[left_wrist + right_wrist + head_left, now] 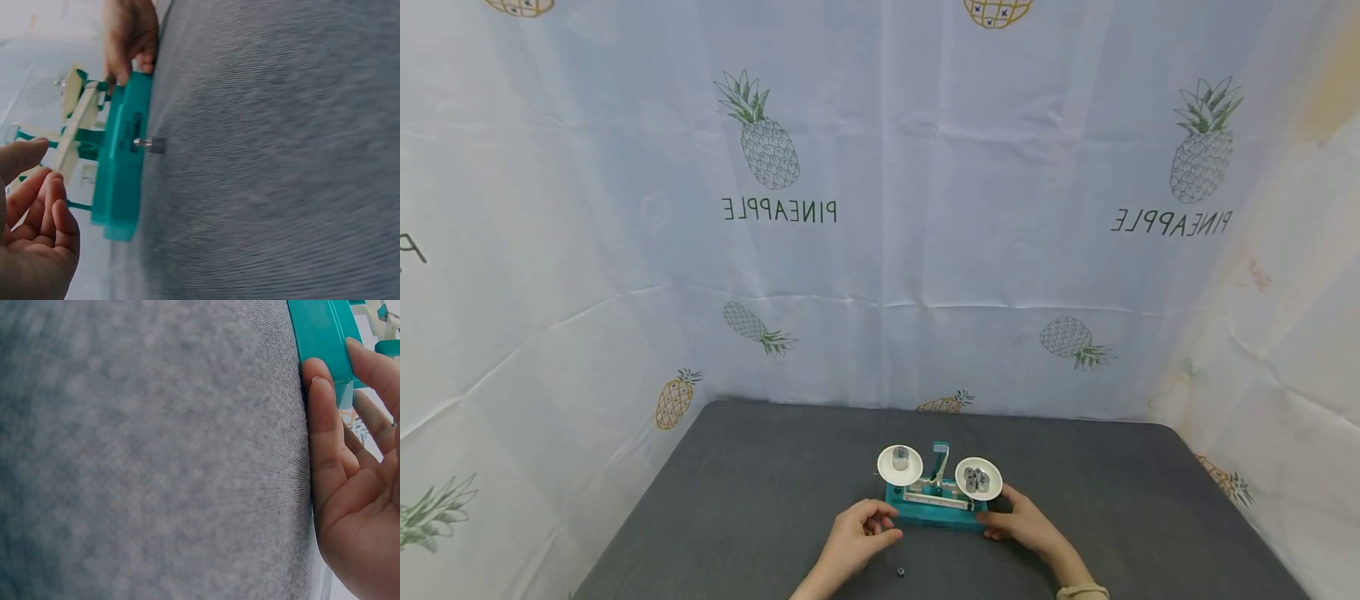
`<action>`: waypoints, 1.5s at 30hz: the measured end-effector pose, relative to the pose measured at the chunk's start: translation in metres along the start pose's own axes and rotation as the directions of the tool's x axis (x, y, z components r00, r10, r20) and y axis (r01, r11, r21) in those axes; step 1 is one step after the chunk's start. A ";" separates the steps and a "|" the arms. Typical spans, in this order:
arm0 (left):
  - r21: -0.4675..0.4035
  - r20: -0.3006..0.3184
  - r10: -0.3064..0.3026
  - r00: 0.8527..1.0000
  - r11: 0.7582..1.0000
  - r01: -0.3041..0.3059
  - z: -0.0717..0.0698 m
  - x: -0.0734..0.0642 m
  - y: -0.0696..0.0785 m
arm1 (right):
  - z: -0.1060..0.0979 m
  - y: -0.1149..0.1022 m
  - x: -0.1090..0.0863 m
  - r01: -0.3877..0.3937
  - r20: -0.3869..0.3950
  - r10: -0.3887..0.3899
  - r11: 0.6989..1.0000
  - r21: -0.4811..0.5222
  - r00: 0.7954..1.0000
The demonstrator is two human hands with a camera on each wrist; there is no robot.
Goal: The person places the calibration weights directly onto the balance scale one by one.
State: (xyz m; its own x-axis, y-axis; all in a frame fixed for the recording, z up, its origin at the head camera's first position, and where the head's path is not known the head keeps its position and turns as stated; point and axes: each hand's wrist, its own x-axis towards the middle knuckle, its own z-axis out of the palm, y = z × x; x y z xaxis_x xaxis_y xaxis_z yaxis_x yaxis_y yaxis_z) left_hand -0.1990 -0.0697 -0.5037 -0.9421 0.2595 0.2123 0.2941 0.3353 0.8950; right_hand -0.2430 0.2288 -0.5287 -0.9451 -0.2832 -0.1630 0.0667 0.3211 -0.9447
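Observation:
A teal balance scale (pixel 936 518) stands on the dark table. Its left pan (pixel 886 477) holds one larger metal weight (pixel 900 457); several smaller metal weights (pixel 977 480) sit together in the right pan (pixel 996 486). My right hand (pixel 1024 523) holds the right end of the teal base (pixel 328 337), with thumb and fingertips against it. By the scale's left end is my left hand (pixel 859 535), fingers loosely bent, thumb apart, nothing visible between them. A small metal weight (pixel 151 145) stands on the table in front of the scale.
The dark grey cloth-covered table (pixel 760 475) runs back to a white curtain (pixel 880 250) printed with pineapples. Curtain also hangs along the left and right sides.

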 end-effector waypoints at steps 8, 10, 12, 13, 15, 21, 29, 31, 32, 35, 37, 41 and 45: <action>-0.035 0.116 -0.099 0.988 0.994 0.104 0.003 -0.008 -0.010 | -0.001 -0.001 0.001 -0.006 -0.014 0.005 1.000 -0.013 1.000; -0.055 0.143 -0.115 0.983 0.991 0.124 0.003 -0.011 -0.012 | 0.000 -0.001 0.001 -0.008 -0.015 0.008 1.000 -0.011 1.000; -0.080 0.162 -0.124 0.979 0.987 0.138 0.004 -0.013 -0.013 | 0.000 0.000 0.001 -0.011 -0.015 0.010 1.000 -0.011 1.000; -0.088 0.165 -0.124 0.978 0.986 0.140 0.005 -0.014 -0.013 | 0.000 0.000 0.001 -0.013 -0.015 0.012 1.000 -0.010 1.000; -0.101 0.172 -0.124 0.977 0.985 0.143 0.006 -0.016 -0.014 | 0.000 0.000 0.000 -0.016 -0.013 0.016 1.000 -0.005 1.000; -0.096 0.189 -0.143 0.971 0.982 0.164 0.010 -0.016 -0.016 | 0.000 0.000 -0.001 -0.008 -0.002 0.008 1.000 0.000 1.000; -0.079 0.227 -0.182 0.957 0.976 0.204 0.014 -0.017 -0.019 | -0.001 -0.001 -0.002 0.006 0.015 -0.006 1.000 0.004 1.000; -0.074 0.235 -0.184 0.954 0.976 0.207 0.014 -0.017 -0.019 | -0.001 -0.001 -0.002 0.003 0.014 -0.003 1.000 0.002 1.000; -0.070 0.238 -0.187 0.953 0.975 0.209 0.014 -0.017 -0.018 | -0.001 -0.001 -0.002 0.000 0.013 0.000 1.000 0.003 1.000; -0.046 0.239 -0.194 0.951 0.977 0.210 0.014 -0.016 -0.017 | -0.001 -0.001 -0.001 -0.005 0.007 0.005 1.000 0.001 1.000; -0.027 0.236 -0.193 0.952 0.978 0.205 0.015 -0.016 -0.016 | -0.001 -0.001 -0.001 -0.006 0.005 0.006 1.000 0.002 1.000; 0.019 0.229 -0.179 0.957 0.984 0.179 0.016 -0.015 -0.015 | -0.001 0.001 -0.001 -0.001 0.009 0.001 1.000 0.008 1.000; 0.068 0.220 -0.149 0.964 0.988 0.137 0.016 -0.014 -0.015 | -0.001 0.002 -0.001 0.004 0.013 -0.004 1.000 0.016 1.000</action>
State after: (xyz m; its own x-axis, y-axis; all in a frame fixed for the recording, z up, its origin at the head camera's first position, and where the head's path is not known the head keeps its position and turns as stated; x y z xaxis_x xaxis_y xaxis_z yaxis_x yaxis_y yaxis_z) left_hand -0.1875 -0.0640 -0.5264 -0.9168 0.3992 -0.0149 0.1720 0.4282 0.8871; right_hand -0.2425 0.2303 -0.5303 -0.9410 -0.2965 -0.1633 0.0685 0.3057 -0.9497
